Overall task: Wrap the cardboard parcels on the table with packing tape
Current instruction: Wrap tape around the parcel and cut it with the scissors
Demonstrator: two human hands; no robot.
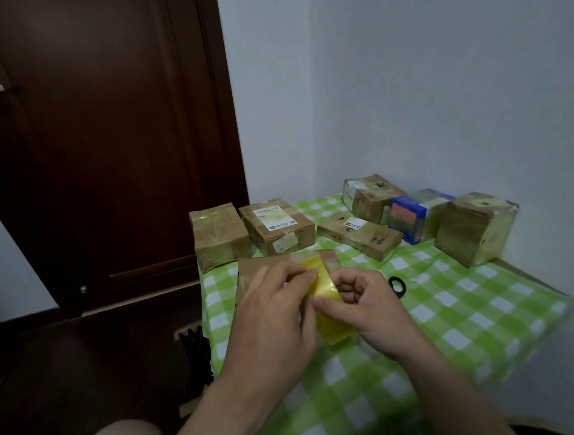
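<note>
You have bare worktop [476,310] on the near right; a row of parcels [278,229] walls off the far edge, and a small black object [397,285] lies near them.

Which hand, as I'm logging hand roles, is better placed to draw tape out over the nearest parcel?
Left, probably. The left hand pinches at the upper edge of the yellow tape roll, right over the cardboard parcel, while the right hand grips the roll itself and looks suited to steadying it.

Dark door [109,143] — green checked tablecloth [466,307]
</note>
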